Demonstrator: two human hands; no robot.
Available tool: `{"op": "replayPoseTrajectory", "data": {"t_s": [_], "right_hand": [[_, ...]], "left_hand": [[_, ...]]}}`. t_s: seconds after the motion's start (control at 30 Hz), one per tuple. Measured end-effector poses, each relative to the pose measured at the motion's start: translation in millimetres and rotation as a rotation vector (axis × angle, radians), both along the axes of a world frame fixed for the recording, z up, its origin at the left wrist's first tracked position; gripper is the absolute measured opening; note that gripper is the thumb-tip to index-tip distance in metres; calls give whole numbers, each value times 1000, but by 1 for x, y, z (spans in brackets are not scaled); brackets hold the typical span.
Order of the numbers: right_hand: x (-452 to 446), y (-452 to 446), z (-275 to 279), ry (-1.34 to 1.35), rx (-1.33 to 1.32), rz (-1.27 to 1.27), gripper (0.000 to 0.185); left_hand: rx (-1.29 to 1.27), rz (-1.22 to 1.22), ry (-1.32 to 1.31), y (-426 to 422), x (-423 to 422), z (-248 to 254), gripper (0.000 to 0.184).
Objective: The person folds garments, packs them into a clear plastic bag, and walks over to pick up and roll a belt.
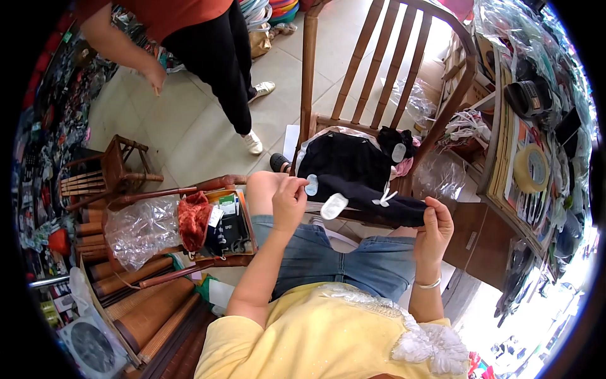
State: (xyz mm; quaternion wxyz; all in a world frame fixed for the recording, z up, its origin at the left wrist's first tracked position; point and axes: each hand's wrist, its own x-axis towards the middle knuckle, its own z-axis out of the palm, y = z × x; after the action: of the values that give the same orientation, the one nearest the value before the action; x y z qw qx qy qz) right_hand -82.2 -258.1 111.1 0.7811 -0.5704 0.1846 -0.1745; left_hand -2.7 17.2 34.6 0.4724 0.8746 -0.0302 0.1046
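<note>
Between my two hands a long piece of dark cloth (365,193), possibly a sock, is stretched above my lap. My left hand (290,203) pinches its left end beside a pale bluish oval piece (312,184). My right hand (434,228) grips the right end between thumb and fingers. A white oval piece (334,206) shows against the cloth's lower left, and a white bow-like strip (384,198) lies on it further right. Behind it, black cloth (347,158) rests on the chair seat, with another dark bundle (394,138) bearing a pale oval.
A wooden chair (309,76) stands in front of me. On the left are a small wooden stool (120,167) and an open box (247,218) holding red cloth (194,221). Tape (531,168) lies on the right-hand stack. Another person (214,63) stands at upper left.
</note>
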Motion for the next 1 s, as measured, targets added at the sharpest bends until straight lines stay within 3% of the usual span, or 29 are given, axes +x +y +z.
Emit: {"op": "replayPoseTrajectory", "data": {"t_s": [0.13,0.37,0.47,0.6,0.7,0.83,1.0], "right_hand": [[-6,-7,4,4,62,36,16],[0,15,27,-85,113,100,16],[-1,24,40,-106,54,138,16],[-7,32,34,-106,89,180,15],[-7,40,37,-99,110,180,15],[-7,48,45,-160,94,203,13],[-7,45,45,-178,68,182,12]], "left_hand": [[-132,-27,-5,9,1,-3,15],[-298,-478,304,-66,-34,7,18],[-370,-448,-2,-105,-45,33,33],[-473,-422,20,-117,-42,54,33],[-185,-414,-252,-111,-23,57,26],[-65,-274,-277,-91,-3,45,24],[-55,-56,-167,-60,9,25,46]]}}
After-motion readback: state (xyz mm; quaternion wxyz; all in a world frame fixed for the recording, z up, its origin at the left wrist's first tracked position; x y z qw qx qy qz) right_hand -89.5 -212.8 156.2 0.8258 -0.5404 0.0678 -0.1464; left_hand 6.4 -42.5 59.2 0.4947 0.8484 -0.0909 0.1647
